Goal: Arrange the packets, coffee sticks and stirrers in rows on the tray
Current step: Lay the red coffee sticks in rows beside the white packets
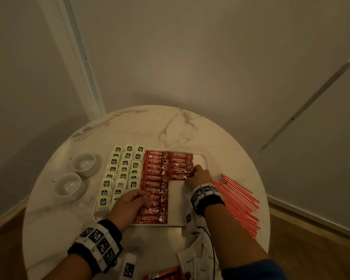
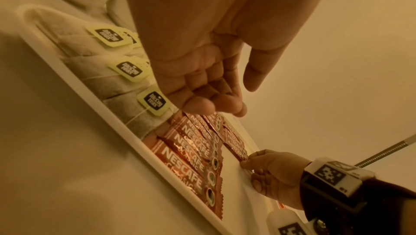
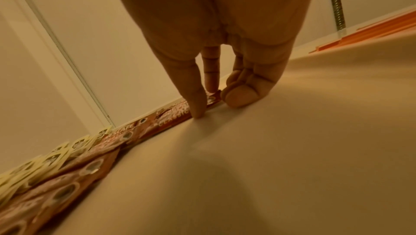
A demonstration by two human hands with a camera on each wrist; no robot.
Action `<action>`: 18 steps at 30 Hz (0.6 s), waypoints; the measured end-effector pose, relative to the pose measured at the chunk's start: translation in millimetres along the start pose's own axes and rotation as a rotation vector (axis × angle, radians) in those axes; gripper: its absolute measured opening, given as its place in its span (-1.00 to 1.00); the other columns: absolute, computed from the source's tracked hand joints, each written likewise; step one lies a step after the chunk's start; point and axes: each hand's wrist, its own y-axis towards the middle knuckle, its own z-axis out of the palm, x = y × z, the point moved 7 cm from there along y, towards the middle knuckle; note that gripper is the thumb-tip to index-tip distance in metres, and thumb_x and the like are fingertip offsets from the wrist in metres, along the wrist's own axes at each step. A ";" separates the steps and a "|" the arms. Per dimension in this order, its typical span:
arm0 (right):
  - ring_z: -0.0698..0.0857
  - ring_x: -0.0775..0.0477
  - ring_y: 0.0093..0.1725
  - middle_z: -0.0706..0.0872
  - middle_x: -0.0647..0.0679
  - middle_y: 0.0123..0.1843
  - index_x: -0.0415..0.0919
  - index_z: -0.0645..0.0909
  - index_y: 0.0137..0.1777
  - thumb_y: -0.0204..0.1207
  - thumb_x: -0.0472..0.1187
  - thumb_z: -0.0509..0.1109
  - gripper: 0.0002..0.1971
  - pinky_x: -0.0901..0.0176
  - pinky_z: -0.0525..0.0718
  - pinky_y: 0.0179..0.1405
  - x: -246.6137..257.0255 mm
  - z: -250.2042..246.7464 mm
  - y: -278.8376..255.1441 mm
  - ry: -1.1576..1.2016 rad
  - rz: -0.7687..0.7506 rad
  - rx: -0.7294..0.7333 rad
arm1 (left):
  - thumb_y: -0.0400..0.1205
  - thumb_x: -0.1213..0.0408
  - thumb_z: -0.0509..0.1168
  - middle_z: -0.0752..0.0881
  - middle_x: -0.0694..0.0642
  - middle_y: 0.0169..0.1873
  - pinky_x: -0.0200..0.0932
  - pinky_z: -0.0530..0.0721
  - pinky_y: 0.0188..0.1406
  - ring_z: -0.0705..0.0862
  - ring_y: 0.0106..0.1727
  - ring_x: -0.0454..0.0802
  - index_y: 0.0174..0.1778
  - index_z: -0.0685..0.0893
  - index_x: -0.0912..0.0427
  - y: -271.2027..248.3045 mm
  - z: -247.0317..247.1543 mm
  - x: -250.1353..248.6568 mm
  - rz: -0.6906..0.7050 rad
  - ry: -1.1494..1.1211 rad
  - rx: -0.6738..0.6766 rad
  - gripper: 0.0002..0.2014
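The right hand (image 1: 197,176) sits on the right part of the tray (image 1: 202,158), its thumb and forefinger pinching the right end of a coffee stick (image 1: 180,176), the nearest one in the short right-hand column; the other fingers (image 3: 238,96) are curled beside it on the bare tray floor. That stick lies flat, its long axis running left to right, parallel to the four sticks stacked just beyond it. The left hand (image 1: 129,205) hovers low over the near part of the long column of coffee sticks (image 1: 156,184), fingers loosely bent and holding nothing, thumb apart from them. This column runs from the far edge of the tray to the near edge, each stick lying crosswise with its name reading left to right, each overlapping its neighbour a little. Left of it, the tea packets (image 1: 121,172) fill three columns, their pale green tags facing up. Right of the tray, on the round marble surface (image 1: 170,126), a loose sheaf of orange stirrers (image 1: 238,201) lies slanted, pointing from far left to near right, just beside the right wrist. Two white cups (image 1: 83,163) stand on the left of the surface, apart from the tray. A few more red sticks (image 1: 166,274) lie at the near edge.
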 end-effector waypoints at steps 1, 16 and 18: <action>0.59 -0.07 -0.11 0.56 -0.08 0.01 -0.03 0.55 0.07 0.46 -0.07 0.37 -0.80 0.06 0.67 -0.04 0.2 -0.6 -0.3 -0.006 -0.003 0.002 | 0.70 0.37 0.23 0.75 0.09 -0.34 -0.18 0.53 -0.46 0.61 -0.42 -0.05 0.02 0.72 0.18 -0.3 -0.1 0.5 0.002 0.006 0.004 -0.85; 0.33 0.12 -0.27 0.37 -0.13 0.35 -0.05 0.54 0.33 0.59 -0.23 0.32 -0.68 0.26 0.42 0.01 9.9 -8.0 -12.3 -0.011 -0.140 0.028 | 0.70 0.40 0.22 0.74 0.09 -0.38 -0.19 0.52 -0.48 0.58 -0.44 -0.04 0.01 0.71 0.21 -2.6 0.3 1.5 -0.005 0.002 0.018 -0.85; 0.31 0.14 -0.31 0.38 -0.13 0.33 -0.05 0.54 0.30 0.58 -0.23 0.32 -0.70 0.25 0.43 0.00 10.0 -8.5 -11.7 -0.008 -0.137 0.023 | 0.70 0.40 0.22 0.74 0.09 -0.38 -0.20 0.52 -0.49 0.58 -0.43 -0.04 0.02 0.71 0.22 -3.6 -0.5 1.1 -0.005 0.004 0.017 -0.85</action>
